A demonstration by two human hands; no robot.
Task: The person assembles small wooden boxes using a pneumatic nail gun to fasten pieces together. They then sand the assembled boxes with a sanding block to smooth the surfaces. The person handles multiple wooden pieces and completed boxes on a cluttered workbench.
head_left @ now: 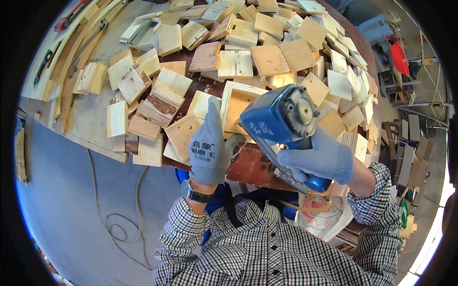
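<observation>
A blue air nail gun (267, 117) with a dark round cap is in my right hand (319, 157), its gloved fingers wrapped round the handle. The tool stands tilted over the right side of a small open wooden box (228, 107) and hides part of it. My left hand (209, 150), in a grey glove with dark print, grips the box's near left corner. Its fingers lie straight along the left wall, and the thumb bends across the near side. Under the box is a dark red tabletop (250, 164).
Loose wooden blocks (269, 59) heap over the far and right table. More boards (162, 97) lie left of the box. Long strips (78, 52) and a red-handled tool (67, 19) are far left. A hose (138, 205) coils on the floor; a printed bag (324, 214) hangs below the nail gun.
</observation>
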